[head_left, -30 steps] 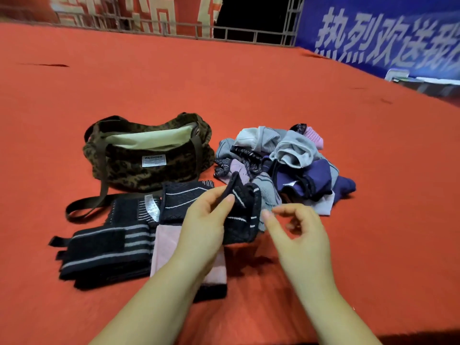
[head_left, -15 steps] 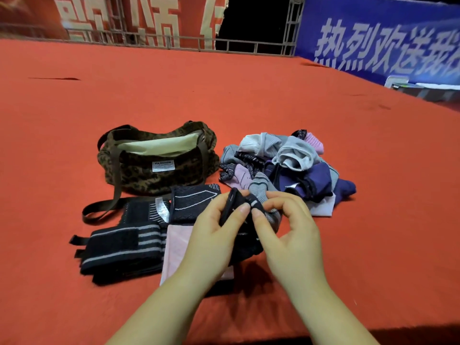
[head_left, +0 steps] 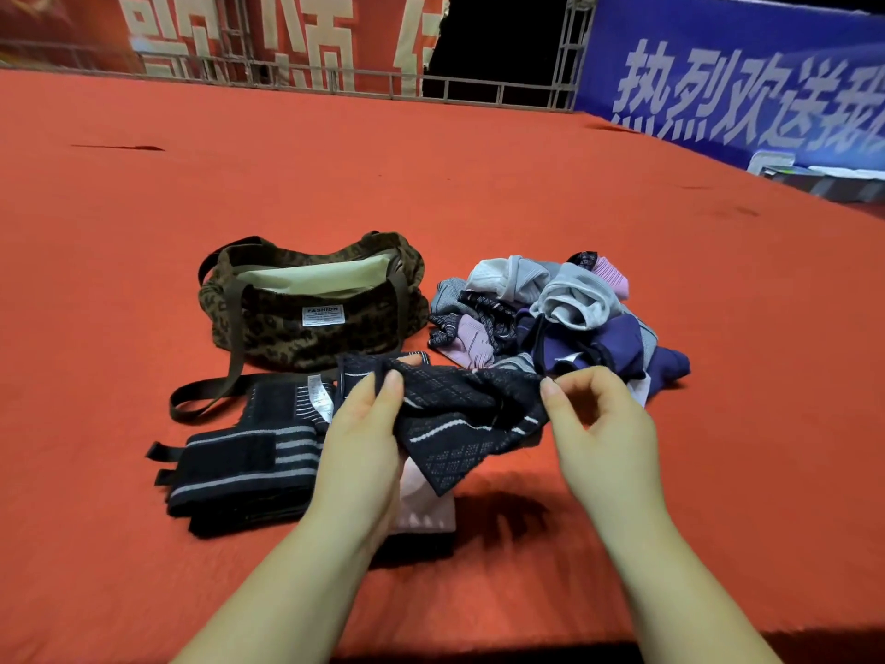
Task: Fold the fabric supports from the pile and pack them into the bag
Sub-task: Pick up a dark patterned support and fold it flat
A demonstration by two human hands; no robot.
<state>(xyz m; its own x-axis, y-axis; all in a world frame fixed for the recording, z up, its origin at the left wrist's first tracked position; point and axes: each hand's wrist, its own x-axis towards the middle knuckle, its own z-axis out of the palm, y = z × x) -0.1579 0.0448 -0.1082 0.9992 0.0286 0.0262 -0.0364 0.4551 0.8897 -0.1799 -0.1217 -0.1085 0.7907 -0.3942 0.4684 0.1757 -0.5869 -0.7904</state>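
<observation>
A black fabric support with white stripes [head_left: 459, 424] is stretched in the air between my hands. My left hand [head_left: 364, 438] grips its left end and my right hand [head_left: 598, 424] pinches its right end. Beyond it lies the pile of grey, purple and pink supports [head_left: 565, 323]. The leopard-print bag [head_left: 311, 328] stands open at the left of the pile, its pale lining showing. Folded black striped supports [head_left: 249, 452] lie in front of the bag, and a pink one [head_left: 426, 510] sits partly hidden under my left hand.
Everything rests on a red carpeted floor [head_left: 718, 424]. The bag's strap [head_left: 206, 395] trails forward to the left. A metal railing [head_left: 479, 88] and red and blue banners stand at the far edge.
My hands have drawn apart, spreading the black support open between them; a second ago only my left hand held it bunched. The view has tilted slightly.
</observation>
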